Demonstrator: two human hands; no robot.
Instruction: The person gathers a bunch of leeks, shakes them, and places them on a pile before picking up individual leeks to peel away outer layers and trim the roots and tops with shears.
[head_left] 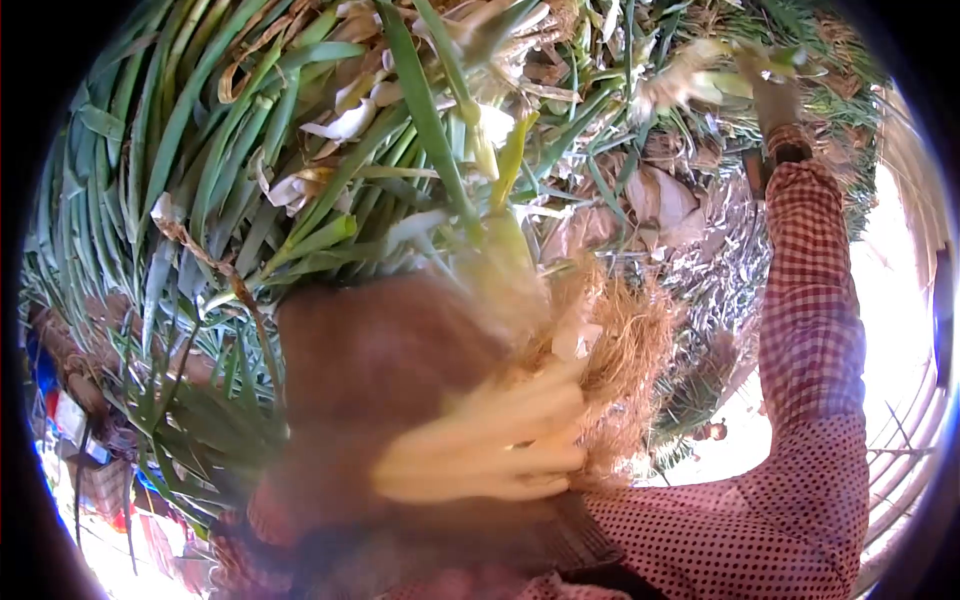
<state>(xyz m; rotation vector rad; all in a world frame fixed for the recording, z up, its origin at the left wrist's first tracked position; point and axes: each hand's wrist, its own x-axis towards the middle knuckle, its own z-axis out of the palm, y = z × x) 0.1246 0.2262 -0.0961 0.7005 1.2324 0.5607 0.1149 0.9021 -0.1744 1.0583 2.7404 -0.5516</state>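
Close to the camera, my left hand (390,370) is a large brown blur. It is closed around a bunch of garlic plants, whose pale yellow stems (490,440) come out below it and whose brown hairy roots (635,370) spread to the right. My right arm, in a red checked sleeve (810,270), reaches to the top right. There my right hand (775,105), smeared by motion, is closed on a single garlic plant (715,82) with pale roots pointing left and a green end at the fingers.
Long green garlic leaves (160,150) are heaped across the left and top. White bulbs and papery skins (345,125) lie among them. Dry skins and leaf scraps (710,260) cover the ground at middle right. A ribbed curved edge (910,430) runs down the far right.
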